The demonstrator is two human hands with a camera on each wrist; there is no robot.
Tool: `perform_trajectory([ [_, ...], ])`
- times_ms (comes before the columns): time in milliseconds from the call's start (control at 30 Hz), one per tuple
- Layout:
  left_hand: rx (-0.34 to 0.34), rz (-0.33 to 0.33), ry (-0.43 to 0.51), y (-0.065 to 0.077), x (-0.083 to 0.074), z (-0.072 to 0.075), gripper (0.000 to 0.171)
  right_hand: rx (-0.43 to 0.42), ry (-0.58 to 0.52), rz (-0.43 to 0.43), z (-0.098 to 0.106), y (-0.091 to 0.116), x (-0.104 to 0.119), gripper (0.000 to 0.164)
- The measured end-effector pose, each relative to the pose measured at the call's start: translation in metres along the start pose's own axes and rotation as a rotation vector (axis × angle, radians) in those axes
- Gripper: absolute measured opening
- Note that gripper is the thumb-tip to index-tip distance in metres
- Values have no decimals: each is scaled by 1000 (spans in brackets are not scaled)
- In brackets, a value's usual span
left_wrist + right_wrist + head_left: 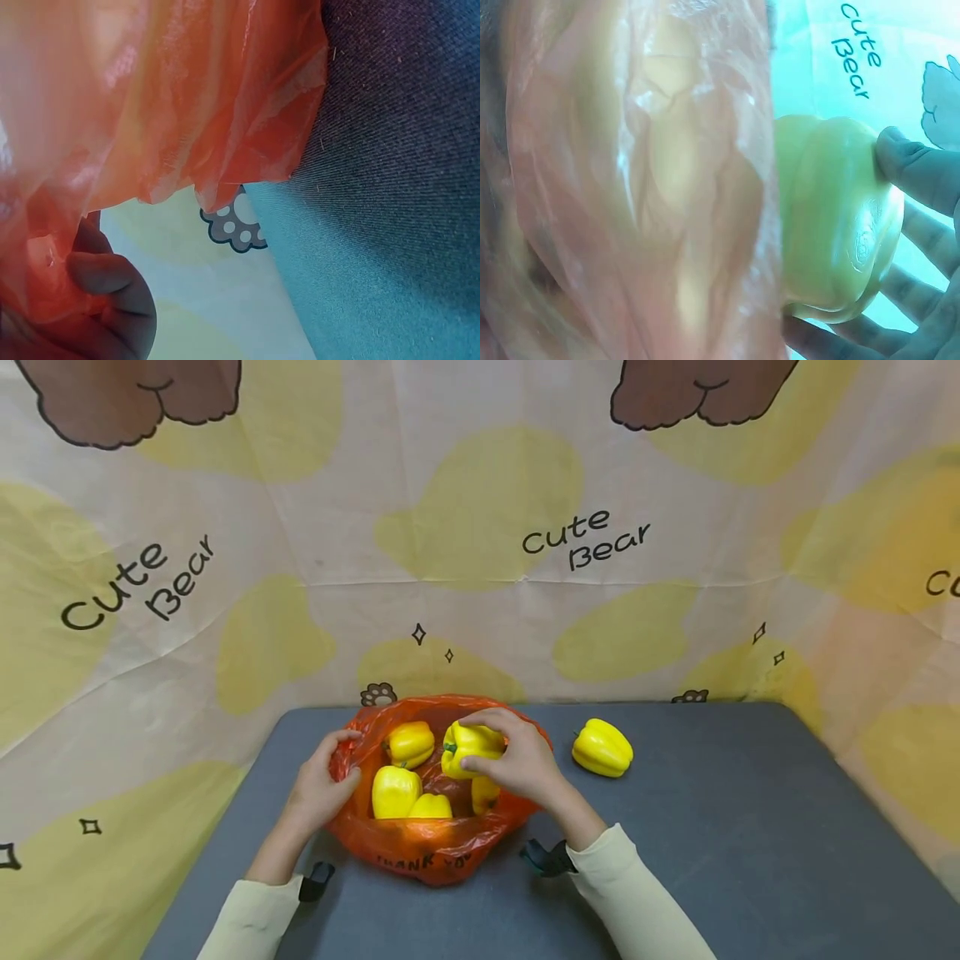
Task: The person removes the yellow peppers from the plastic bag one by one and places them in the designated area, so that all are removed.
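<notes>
An orange-red plastic bag (427,839) stands with its mouth spread wide on the grey table. My left hand (322,787) grips the bag's left rim, fingers curled over the plastic in the left wrist view. Between thumb and fingers, my right hand (521,756) holds a yellow bell pepper (468,750) over the bag's opening. In the right wrist view that pepper (840,217) shows beside the bag's wall (645,180), its lower end toward the palm. Inside the bag lie several more yellow peppers (396,792), partly hidden by the front rim.
Another yellow bell pepper (603,748) lies on the grey table (735,835), to the right of the bag. A printed cloth (480,510) with bear lettering hangs right behind the table's far edge. Dark straps (551,858) sit at the wrists.
</notes>
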State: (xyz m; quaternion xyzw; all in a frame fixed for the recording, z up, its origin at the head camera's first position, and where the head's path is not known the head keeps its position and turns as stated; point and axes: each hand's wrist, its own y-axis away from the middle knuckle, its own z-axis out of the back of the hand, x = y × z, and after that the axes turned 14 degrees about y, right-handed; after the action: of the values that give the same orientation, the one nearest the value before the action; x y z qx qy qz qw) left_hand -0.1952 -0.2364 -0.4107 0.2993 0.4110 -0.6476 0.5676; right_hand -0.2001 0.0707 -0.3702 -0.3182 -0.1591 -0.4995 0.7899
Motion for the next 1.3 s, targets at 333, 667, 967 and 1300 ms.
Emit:
perform_trajectory([
  [333,-2,-4,13,1,2,-1,48,-17,-5,-59,16,5,-7,45],
  [667,-6,-11,18,0,3,0,49,-64,-45,-31,32,9,-15,46],
  [967,-9,-16,18,0,3,2,49,-133,-52,15,46,13,-23,47],
  [1300,-9,-22,13,1,1,4,49,-212,1,-6,60,18,-36,48],
])
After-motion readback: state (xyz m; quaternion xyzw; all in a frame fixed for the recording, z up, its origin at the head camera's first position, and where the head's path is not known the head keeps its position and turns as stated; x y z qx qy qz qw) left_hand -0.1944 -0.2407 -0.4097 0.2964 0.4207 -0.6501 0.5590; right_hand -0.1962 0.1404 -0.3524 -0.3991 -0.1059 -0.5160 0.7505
